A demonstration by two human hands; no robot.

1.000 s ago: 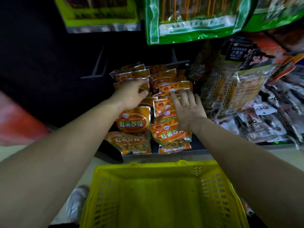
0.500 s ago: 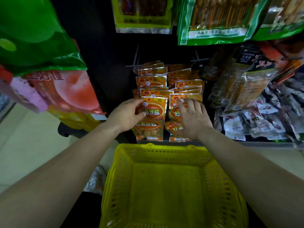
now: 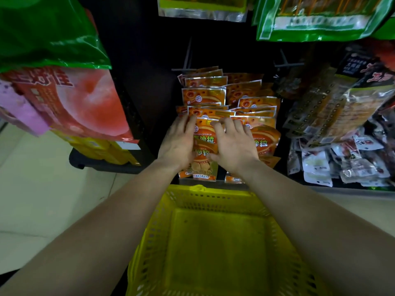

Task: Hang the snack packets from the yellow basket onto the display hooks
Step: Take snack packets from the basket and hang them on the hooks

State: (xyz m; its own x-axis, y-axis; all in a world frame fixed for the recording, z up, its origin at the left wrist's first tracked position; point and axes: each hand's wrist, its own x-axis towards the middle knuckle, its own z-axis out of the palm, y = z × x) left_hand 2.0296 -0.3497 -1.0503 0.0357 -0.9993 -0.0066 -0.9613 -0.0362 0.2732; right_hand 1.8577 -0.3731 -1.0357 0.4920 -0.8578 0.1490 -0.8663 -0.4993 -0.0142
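Observation:
Orange snack packets hang in two overlapping columns on the dark display rack, under bare hooks. My left hand lies with straight fingers along the left edge of the front packet in the left column. My right hand rests flat on the right side of that packet, its fingertips slightly bent near the top seal. The second column of orange packets hangs just right of this hand. Below my forearms the yellow basket stands with nothing visible inside.
Large green bags hang overhead, and a red and green bag hangs at the left. Clear and dark packets crowd the rack on the right. Pale floor lies at the lower left.
My right hand has shifted left from the right column onto the front left packet. My left hand has slid up along that packet's edge, so the hands are close together.

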